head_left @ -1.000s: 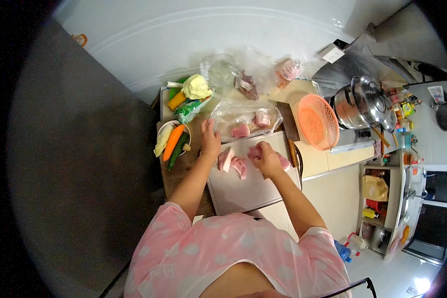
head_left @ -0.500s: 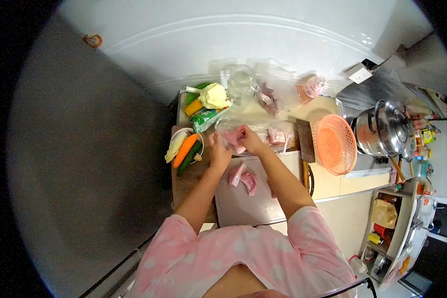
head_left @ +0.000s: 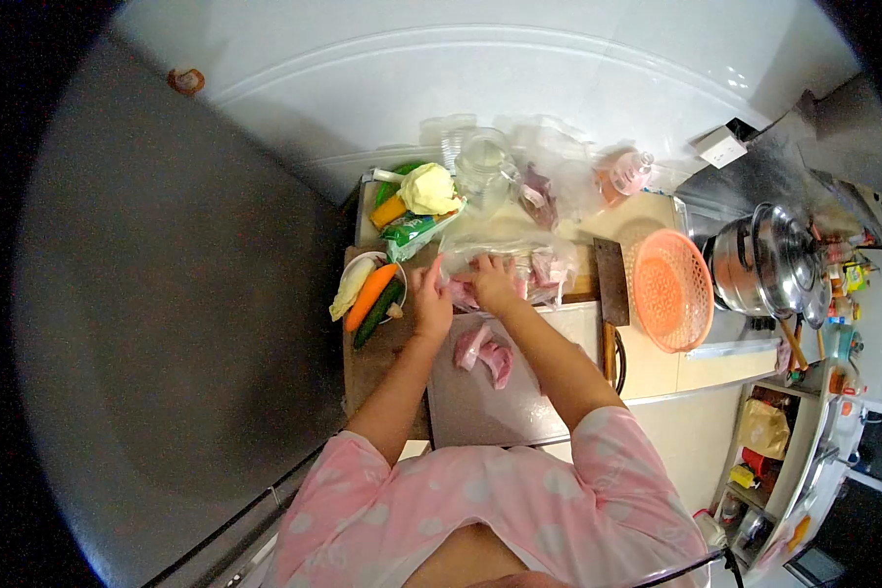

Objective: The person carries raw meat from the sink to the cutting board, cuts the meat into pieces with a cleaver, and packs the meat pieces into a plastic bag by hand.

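A clear plastic bag [head_left: 524, 253] with pieces of raw meat [head_left: 549, 267] in it lies across the back of the cutting board. My left hand [head_left: 431, 306] is closed on the bag's left edge. With bent fingers, my right hand [head_left: 495, 284] reaches down at the bag and grips a pink piece of meat [head_left: 463, 292]; its fingertips are partly hidden. Two strips of raw meat [head_left: 484, 355] lie on the grey board [head_left: 490, 412] nearer to me. To the right of the bag rests a cleaver [head_left: 612, 282], its handle towards me.
A bowl of vegetables [head_left: 400, 312] stands left, below a cabbage [head_left: 428, 188] and a green packet [head_left: 410, 230]. Behind are a glass jug [head_left: 483, 167] and bagged dark meat [head_left: 537, 196]. An orange basket [head_left: 671, 291] and a steel pot [head_left: 769, 257] stand right.
My right hand has shifted slightly right and flattened down onto the bag, with the meat lower in it. My left hand stays at the bag's left edge. The view has shifted slightly.
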Tool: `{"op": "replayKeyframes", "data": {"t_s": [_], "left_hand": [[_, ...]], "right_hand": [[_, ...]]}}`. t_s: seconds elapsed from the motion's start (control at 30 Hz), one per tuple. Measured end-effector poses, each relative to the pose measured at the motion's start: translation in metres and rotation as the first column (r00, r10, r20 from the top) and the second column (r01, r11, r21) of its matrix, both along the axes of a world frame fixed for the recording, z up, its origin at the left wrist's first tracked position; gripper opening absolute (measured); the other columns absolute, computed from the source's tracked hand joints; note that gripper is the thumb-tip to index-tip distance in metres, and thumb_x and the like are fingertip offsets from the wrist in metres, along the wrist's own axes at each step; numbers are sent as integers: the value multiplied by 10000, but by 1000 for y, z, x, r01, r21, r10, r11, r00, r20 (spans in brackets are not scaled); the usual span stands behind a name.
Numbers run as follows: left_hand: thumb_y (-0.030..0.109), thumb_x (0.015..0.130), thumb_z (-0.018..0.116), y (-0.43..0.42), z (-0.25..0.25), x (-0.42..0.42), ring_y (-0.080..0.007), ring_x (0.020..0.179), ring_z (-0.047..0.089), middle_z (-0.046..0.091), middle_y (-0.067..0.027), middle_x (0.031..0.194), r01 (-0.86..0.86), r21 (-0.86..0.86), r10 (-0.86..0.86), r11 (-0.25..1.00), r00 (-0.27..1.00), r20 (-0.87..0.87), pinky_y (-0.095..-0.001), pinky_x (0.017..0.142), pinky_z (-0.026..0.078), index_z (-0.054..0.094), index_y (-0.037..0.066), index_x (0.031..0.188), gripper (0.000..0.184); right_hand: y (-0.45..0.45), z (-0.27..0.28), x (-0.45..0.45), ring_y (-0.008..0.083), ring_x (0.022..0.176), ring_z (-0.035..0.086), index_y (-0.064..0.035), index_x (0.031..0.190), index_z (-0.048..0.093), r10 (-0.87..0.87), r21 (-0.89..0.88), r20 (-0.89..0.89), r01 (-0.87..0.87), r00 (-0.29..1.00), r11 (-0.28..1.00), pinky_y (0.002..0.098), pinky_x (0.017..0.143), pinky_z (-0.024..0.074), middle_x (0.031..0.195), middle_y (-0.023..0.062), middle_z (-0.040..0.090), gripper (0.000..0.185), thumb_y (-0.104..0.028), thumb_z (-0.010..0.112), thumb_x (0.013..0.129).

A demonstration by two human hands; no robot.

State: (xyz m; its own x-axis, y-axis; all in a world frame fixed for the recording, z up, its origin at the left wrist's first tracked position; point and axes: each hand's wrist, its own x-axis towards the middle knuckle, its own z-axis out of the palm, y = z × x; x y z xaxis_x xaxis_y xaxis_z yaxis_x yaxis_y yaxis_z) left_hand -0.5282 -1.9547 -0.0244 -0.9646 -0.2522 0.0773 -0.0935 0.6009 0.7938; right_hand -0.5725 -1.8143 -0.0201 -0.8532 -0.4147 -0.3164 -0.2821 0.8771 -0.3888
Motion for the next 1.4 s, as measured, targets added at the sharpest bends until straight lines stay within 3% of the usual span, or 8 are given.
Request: {"op": "replayKeyframes", "data": {"t_s": [0.17, 0.27, 0.37, 0.47, 0.63, 0.9, 1.3, 1.4], "left_hand": [[73, 688, 654, -1, -7, -7, -359, 1162, 409, 459, -140, 1224, 117, -188, -136, 975, 986, -92, -451, 997, 332, 631, 168, 1112, 435], [57, 699, 668, 3, -3, -9, -363, 1208, 388, 426, -150, 1288, 131, -214, -137, 968, 990, -15, -442, 1022, 325, 616, 132, 1112, 423], [96, 701, 662, 9, 14, -2, -347, 1186, 394, 453, -107, 1260, 101, -245, -126, 964, 988, -90, -457, 1004, 320, 626, 156, 1069, 374], [109, 702, 659, 23, 20, 4, -323, 1164, 407, 477, -76, 1219, 130, -257, -162, 958, 981, -106, -458, 986, 316, 636, 171, 1034, 339], [127, 735, 665, 44, 16, 11, -302, 1153, 413, 495, -54, 1179, 239, -223, -262, 945, 962, -79, -454, 973, 317, 648, 171, 992, 261], [144, 720, 677, 64, 27, 14, -303, 1150, 414, 488, -53, 1193, 304, -244, -327, 921, 943, -58, -452, 977, 322, 634, 195, 1018, 305], [290, 722, 716, 40, -1, -46, -292, 1185, 404, 480, -104, 1238, 232, -621, -198, 749, 972, 125, -442, 1021, 289, 472, 108, 1287, 642], [345, 735, 713, 34, -3, -55, -354, 1173, 426, 516, -159, 1227, 302, -530, -179, 792, 946, 272, -493, 1000, 291, 485, 118, 1283, 634]], "right_hand": [[-4, -19, 8, 308, 1306, 324, -273, 1128, 639, 34, 109, -156, -17, 987, 994, 664, 1059, 106, 1331, 93, 420, 311, -294, 598, 821], [12, 1, 11, 315, 1186, 460, -208, 1162, 616, 12, -11, -176, -14, 984, 1000, 579, 1043, 278, 1252, 133, 492, 336, -257, 577, 832], [60, 19, 22, 328, 1096, 530, -155, 1170, 590, -169, -540, 98, 195, 981, 819, 453, 955, 417, 1173, 155, 539, 369, -123, 611, 802], [132, 31, 59, 339, 1000, 580, -130, 1134, 593, -196, -482, 6, 174, 981, 859, 417, 854, 471, 1079, 175, 568, 392, -29, 637, 758], [166, 85, 129, 329, 1049, 548, -145, 1170, 579, -120, 74, 84, 113, 989, 991, 395, 882, 467, 1169, 130, 532, 534, -308, 750, 690], [144, 46, 184, 330, 1185, 436, -210, 1231, 528, 22, 190, -272, 31, 962, 981, 586, 971, 289, 1227, 107, 491, 577, -245, 736, 694], [133, 13, 155, 285, 876, 552, -124, 1082, 566, -66, -236, -39, 55, 997, 970, 370, 762, 461, 937, 110, 549, 411, -25, 630, 689], [124, 47, 124, 195, 848, 582, -71, 1038, 545, -279, -578, 464, 526, 841, 624, 322, 737, 467, 941, 81, 613, 292, -53, 607, 753]]}}
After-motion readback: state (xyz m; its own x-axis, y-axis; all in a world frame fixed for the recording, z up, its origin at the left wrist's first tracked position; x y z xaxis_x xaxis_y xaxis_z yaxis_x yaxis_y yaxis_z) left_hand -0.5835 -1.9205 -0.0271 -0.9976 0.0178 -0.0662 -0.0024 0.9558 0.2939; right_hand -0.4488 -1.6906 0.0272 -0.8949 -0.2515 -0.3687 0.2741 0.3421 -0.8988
